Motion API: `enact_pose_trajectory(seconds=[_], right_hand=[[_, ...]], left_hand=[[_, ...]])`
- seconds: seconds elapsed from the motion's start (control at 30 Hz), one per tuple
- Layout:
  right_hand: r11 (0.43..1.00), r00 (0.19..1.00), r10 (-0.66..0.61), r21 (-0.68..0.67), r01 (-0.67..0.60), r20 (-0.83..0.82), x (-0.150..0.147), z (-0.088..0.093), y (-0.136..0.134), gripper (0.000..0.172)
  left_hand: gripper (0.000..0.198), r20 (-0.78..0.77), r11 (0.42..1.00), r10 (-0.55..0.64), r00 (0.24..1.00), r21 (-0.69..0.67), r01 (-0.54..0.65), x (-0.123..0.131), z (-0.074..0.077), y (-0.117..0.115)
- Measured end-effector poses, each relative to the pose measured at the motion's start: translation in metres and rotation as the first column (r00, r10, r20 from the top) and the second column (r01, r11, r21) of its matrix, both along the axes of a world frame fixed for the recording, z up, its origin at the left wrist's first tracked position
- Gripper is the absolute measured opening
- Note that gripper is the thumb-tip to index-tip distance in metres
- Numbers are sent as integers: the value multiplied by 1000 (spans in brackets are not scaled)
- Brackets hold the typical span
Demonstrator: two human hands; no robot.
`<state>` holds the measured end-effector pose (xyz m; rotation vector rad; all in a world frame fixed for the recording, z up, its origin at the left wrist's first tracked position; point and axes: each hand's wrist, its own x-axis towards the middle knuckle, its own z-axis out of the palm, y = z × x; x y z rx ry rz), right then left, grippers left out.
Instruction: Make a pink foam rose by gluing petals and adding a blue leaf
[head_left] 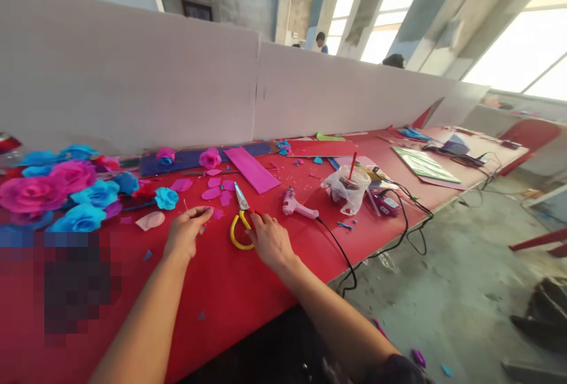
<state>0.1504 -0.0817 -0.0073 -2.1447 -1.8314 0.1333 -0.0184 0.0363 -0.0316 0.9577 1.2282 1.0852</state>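
Observation:
My left hand point(188, 231) is closed over the red table, its thumb and fingers pinched together; a thin pale strand sticks up beside them, and what the fingertips hold is too small to make out. My right hand point(271, 239) rests at the yellow-handled scissors point(241, 237), its fingers bent over the right handle. The scissors' blades point away from me, slightly apart. Magenta petals point(211, 194) lie beyond my hands, near a magenta paper strip point(252, 169). A pale pink petal point(150, 221) is left of my left hand. The pink glue gun point(299, 207) lies right of the scissors.
Blue and pink paper flowers point(95, 194) crowd the table's left side. A plastic cup with a red straw point(353, 177) stands in a bag at the right. Black cables point(405, 212) hang over the edge. A white partition point(177, 77) runs behind the table.

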Motion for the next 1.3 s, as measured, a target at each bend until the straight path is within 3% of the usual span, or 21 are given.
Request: enact_pose_trajectory(seconds=[0.17,0.27,0.43,0.6,0.7,0.8,0.97,1.07,1.17,1.3], right_hand=[[984,997,68,167,-60,-46,16,8,-13,26],[989,991,123,87,-119,-43,2,7,-1,32],[988,995,29,-146,-43,-96,-11,5,24,44],[984,973,-4,-177,-37,-230,-2,-1,13,40],[996,962,4,-82,-27,-272,2,4,15,50],[997,987,-28,-73,17,-155,10,23,51,49],[976,989,-148,-162,145,-6,35,59,153,31],[975,988,-150,-158,154,35,39,69,185,34],[991,995,-75,-107,81,62,34,74,173,29],[999,997,20,-30,-18,73,42,67,97,31]], left_hand=[[43,38,1000,-4,999,-6,5,2,-2,-1],[42,23,999,-28,999,20,28,3,-3,-2],[48,13,1000,25,1000,18,-26,1,-3,0],[50,9,999,24,1000,33,-24,3,-6,2],[53,38,1000,19,999,10,-20,4,-7,1],[56,79,999,42,996,-11,-41,5,-7,2],[54,118,998,62,991,-13,-61,4,-7,2],[51,99,998,58,993,-7,-58,4,-7,1],[49,78,997,75,994,-25,-73,4,-3,-1],[49,116,996,90,989,-29,-87,4,4,-3]])
